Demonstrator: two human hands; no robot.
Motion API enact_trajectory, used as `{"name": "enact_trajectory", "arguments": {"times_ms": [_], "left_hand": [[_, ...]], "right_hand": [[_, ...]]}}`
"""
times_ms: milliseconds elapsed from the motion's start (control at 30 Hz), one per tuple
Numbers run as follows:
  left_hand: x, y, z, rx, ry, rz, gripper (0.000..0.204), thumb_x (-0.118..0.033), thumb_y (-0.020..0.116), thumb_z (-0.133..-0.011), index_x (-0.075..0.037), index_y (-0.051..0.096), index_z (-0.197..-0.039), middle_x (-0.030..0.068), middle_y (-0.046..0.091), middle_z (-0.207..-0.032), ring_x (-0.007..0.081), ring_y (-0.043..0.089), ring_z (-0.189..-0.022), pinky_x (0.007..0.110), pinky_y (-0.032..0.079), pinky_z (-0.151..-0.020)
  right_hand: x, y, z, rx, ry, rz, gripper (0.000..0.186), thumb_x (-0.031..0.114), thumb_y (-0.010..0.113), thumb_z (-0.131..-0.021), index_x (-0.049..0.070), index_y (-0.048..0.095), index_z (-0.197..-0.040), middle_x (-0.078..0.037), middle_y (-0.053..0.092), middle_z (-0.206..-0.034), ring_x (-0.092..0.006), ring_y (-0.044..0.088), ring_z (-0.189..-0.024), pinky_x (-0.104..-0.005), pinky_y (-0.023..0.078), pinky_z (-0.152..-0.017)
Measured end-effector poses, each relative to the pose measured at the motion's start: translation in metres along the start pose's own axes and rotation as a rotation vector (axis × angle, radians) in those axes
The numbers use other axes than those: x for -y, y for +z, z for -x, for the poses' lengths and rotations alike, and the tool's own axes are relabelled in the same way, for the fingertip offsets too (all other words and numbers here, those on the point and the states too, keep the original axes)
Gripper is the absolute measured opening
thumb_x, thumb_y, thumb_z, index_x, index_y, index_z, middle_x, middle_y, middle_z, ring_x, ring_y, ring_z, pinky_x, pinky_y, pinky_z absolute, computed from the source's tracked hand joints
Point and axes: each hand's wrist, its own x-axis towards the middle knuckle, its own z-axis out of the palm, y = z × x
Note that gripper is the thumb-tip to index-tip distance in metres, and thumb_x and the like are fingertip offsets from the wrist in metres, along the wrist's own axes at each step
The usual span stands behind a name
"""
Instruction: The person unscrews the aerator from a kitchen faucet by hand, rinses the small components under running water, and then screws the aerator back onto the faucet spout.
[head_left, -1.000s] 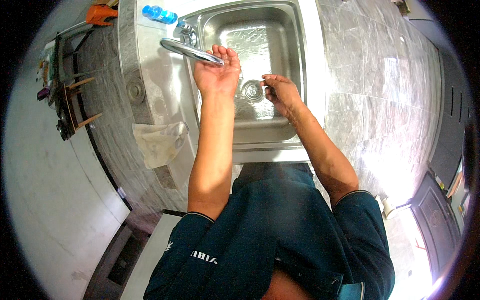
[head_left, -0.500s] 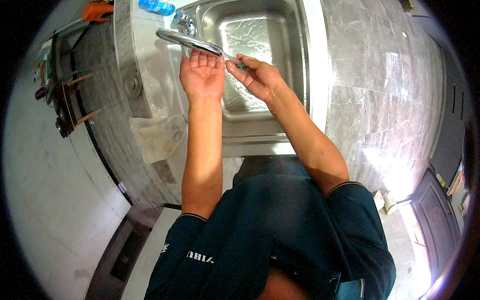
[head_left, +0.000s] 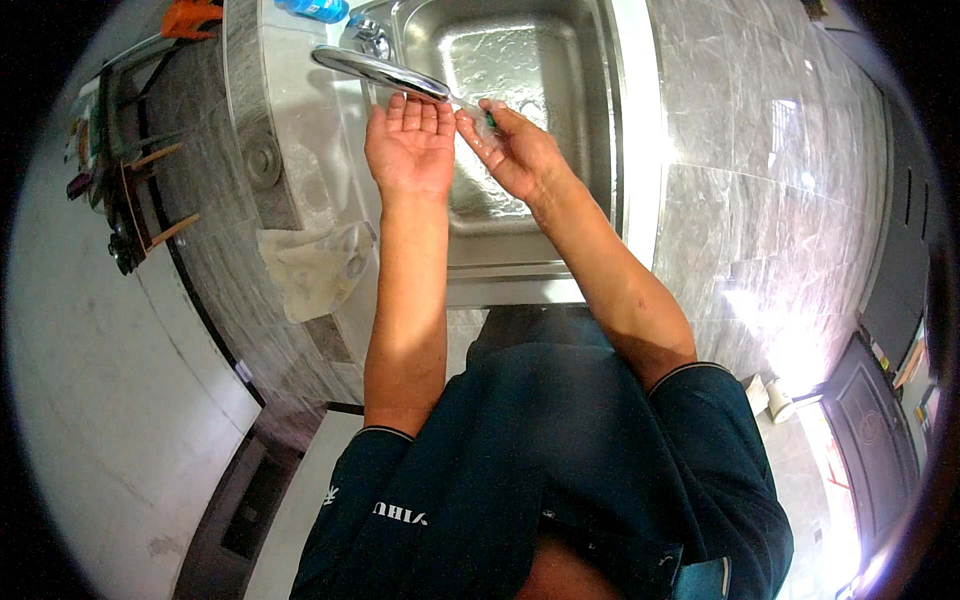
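Over the sink's left side, my left hand (head_left: 412, 150) lies palm up with its fingers stretched out and nothing in it. Its fingertips are just below the curved chrome faucet (head_left: 385, 72). My right hand (head_left: 520, 158) is to its right, palm turned up, its thumb and fingers around a small clear object with a green part (head_left: 488, 122). Water runs from the spout toward this object, whose exact kind I cannot make out. Beneath both hands is the steel sink (head_left: 590, 130), its bottom wet and rippling.
A blue bottle (head_left: 318, 9) lies by the faucet base. On the counter to the left are a pale cloth (head_left: 315, 270) and a round metal fitting (head_left: 263, 162). An orange object (head_left: 190, 18) is at the far left, and a grey tiled surface (head_left: 740, 200) runs along the right.
My left hand has shifted slightly right and up toward the spout. My right hand has turned a little, and the clear object now sits more upright under the water.
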Motion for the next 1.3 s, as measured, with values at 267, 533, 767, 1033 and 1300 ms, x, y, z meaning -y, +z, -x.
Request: {"name": "enact_trajectory", "arguments": {"times_ms": [267,533,767,1033,1300], "left_hand": [[0.0,0.0,0.0,0.096,-0.007,-0.002,0.036,-0.034,0.037,-0.096,-0.001,0.047,-0.109,0.013,0.051,-0.114,0.0261,0.049,-0.107,0.045,0.038,-0.096],[0.001,0.008,0.004,0.099,0.006,-0.047,0.041,-0.034,0.03,-0.098,0.001,0.047,-0.11,0.0157,0.053,-0.116,0.0288,0.049,-0.111,0.047,0.036,-0.099],[-0.001,0.011,0.006,0.093,0.013,-0.071,0.043,-0.035,0.03,-0.098,0.002,0.048,-0.11,0.0154,0.054,-0.115,0.0283,0.049,-0.111,0.048,0.036,-0.099],[-0.001,0.012,0.009,0.107,0.009,-0.081,0.043,-0.035,0.032,-0.098,0.003,0.049,-0.11,0.0151,0.055,-0.116,0.0285,0.051,-0.11,0.048,0.038,-0.098],[-0.004,0.009,0.009,0.156,0.032,-0.146,0.042,-0.035,0.034,-0.097,0.001,0.05,-0.111,0.0146,0.056,-0.117,0.0293,0.051,-0.112,0.048,0.037,-0.1]], "right_hand": [[0.013,0.005,0.016,0.081,0.062,-0.068,0.025,0.006,0.038,-0.094,-0.011,0.044,-0.112,-0.024,0.048,-0.109,-0.0369,0.054,-0.103,-0.0437,0.049,-0.096],[0.01,0.001,0.012,0.091,0.024,-0.07,0.028,0.004,0.037,-0.093,-0.01,0.042,-0.116,-0.023,0.048,-0.108,-0.0363,0.054,-0.1,-0.0451,0.049,-0.095],[0.01,0.0,0.012,0.089,0.047,-0.085,0.028,0.004,0.039,-0.093,-0.01,0.041,-0.117,-0.024,0.049,-0.109,-0.0376,0.055,-0.101,-0.0452,0.05,-0.094],[0.011,0.001,0.012,0.125,0.068,-0.08,0.027,0.005,0.039,-0.093,-0.009,0.042,-0.116,-0.024,0.05,-0.109,-0.0377,0.056,-0.101,-0.0432,0.049,-0.094],[0.008,0.001,0.011,0.139,0.102,-0.115,0.025,0.006,0.038,-0.094,-0.009,0.043,-0.113,-0.024,0.05,-0.108,-0.0384,0.055,-0.104,-0.0443,0.049,-0.094]]}}
